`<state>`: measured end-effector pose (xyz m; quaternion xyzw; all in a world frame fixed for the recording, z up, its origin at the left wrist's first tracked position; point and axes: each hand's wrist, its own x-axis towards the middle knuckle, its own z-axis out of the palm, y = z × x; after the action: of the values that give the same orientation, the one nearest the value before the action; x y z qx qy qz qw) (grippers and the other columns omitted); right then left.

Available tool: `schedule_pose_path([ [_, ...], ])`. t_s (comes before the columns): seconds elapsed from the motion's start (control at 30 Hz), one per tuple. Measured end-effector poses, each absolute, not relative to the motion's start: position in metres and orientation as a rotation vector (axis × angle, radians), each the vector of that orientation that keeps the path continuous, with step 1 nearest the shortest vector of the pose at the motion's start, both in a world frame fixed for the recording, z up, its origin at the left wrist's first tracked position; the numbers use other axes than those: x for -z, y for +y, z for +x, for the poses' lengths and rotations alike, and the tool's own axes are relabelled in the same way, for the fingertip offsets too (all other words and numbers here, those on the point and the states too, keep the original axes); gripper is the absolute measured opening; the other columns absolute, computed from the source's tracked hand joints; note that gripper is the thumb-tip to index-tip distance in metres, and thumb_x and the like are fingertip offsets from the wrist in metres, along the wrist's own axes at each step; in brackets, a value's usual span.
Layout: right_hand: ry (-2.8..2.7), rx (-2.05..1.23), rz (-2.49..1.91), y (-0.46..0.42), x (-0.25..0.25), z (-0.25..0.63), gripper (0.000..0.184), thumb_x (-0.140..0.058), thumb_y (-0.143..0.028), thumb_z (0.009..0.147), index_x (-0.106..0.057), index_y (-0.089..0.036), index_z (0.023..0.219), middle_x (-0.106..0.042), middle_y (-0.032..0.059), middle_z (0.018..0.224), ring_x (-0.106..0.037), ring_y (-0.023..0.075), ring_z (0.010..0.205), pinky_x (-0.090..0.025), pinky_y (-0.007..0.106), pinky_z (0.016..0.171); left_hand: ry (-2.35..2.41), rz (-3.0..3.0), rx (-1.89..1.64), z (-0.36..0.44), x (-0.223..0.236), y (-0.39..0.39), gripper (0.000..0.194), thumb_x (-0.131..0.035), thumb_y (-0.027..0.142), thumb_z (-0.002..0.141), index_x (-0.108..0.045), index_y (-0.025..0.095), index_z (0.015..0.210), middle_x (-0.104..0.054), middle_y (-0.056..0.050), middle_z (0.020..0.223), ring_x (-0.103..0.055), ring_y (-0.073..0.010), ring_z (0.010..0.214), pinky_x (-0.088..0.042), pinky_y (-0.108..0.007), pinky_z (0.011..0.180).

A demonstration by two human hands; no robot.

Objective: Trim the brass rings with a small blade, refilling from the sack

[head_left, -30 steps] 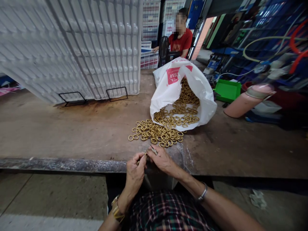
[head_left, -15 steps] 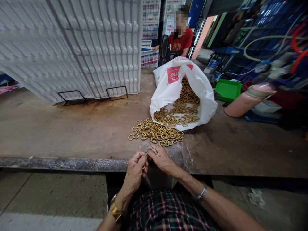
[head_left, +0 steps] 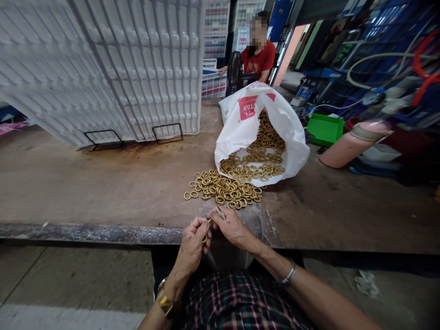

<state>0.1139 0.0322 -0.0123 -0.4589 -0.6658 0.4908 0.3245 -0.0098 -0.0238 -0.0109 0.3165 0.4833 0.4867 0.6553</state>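
Observation:
Close together at the front edge of the table, both hands work in front of my body. My left hand (head_left: 192, 243) is closed on a brass-coloured ring (head_left: 205, 239); part of the ring shows below the thumb. A second ring (head_left: 210, 220) shows edge-on between the fingertips of both hands. My right hand (head_left: 232, 229) is closed round a small pointed metal tool (head_left: 220, 212), whose tip sticks out past the fingers; its exact kind is hidden. Just beyond the hands lies a loose pile of similar rings (head_left: 223, 185), spilling from a white plastic sack (head_left: 295, 156).
Tall white ribbed plastic panels (head_left: 147, 68) stand on the wooden table (head_left: 85, 183) at the left, by black wire stands (head_left: 167, 133). To the right are a green tray (head_left: 325, 129) and a pink bottle (head_left: 350, 146). A person in a red shirt (head_left: 259, 59) sits behind.
The ring between the fingertips shows slightly more, and the pointed tool has turned a little in my right hand. Otherwise the hands, pile and sack stay in place.

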Motion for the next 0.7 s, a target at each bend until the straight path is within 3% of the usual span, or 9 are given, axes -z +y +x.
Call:
schedule_pose_path([
  [0.2,-2.109,-0.896,-1.350,0.032,0.019,0.123,0.019,-0.043,-0.013,0.076,-0.058,-0.018,0.085,-0.060,0.0008,0.069,-0.052,0.0121,0.063,-0.034,0.021,0.059,1.085,0.727,-1.156,-0.009,0.014,-0.025,0.027,-0.054,0.043,0.080,-0.045,0.018,0.075,-0.047,0.006,0.059,-0.039,-0.0039,0.044,-0.027,-0.014,0.037],
  [0.33,-2.390,-0.717,-1.407,0.027,0.022,0.125,0.018,-0.043,-0.015,0.077,-0.058,-0.018,0.087,-0.061,0.0022,0.070,-0.051,0.0127,0.061,-0.027,0.023,0.056,1.109,0.752,-1.159,-0.007,0.014,-0.025,0.027,-0.052,0.043,0.081,-0.045,0.018,0.077,-0.046,0.006,0.058,-0.038,-0.0039,0.043,-0.028,-0.015,0.038],
  [0.7,-2.582,-0.608,-1.551,0.029,0.010,0.124,0.025,-0.042,-0.011,0.071,-0.055,-0.016,0.091,-0.064,0.0051,0.074,-0.053,0.0145,0.062,-0.023,0.026,0.054,1.171,0.831,-1.119,-0.009,0.011,-0.032,0.029,-0.051,0.045,0.082,-0.044,0.018,0.073,-0.046,0.006,0.056,-0.039,-0.0039,0.042,-0.030,-0.015,0.038],
])
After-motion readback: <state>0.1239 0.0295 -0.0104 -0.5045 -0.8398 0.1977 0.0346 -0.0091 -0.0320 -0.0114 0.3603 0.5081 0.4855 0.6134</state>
